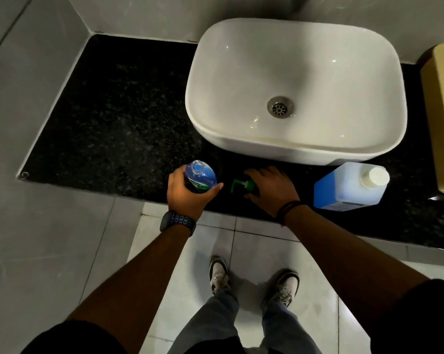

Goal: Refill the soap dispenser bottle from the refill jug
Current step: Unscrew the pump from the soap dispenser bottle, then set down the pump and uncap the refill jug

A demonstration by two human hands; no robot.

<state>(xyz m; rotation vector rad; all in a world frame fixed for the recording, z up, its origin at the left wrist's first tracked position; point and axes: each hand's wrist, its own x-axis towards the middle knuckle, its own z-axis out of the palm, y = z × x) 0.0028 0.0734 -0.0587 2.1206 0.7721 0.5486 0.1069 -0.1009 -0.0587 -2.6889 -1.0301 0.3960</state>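
L hand [187, 194] grips upright open-necked bottle [200, 176]; R hand [272, 190] clutches pump [242, 185], nozzle pointing left.

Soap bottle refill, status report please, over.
Left hand grips open soap bottle. Right hand on green pump, lying on counter. Refill jug capped, right. Nothing blocking.

A black speckled stone counter [118, 111] runs along a grey tiled wall. A white basin [296, 90] sits on it at centre right. At the near edge stand a blue bottle [200, 177] with its neck open, a green pump [241, 186] just right of it, and a capped jug [351, 186] of blue liquid further right. A tan box [443, 118] rests at the far right edge.
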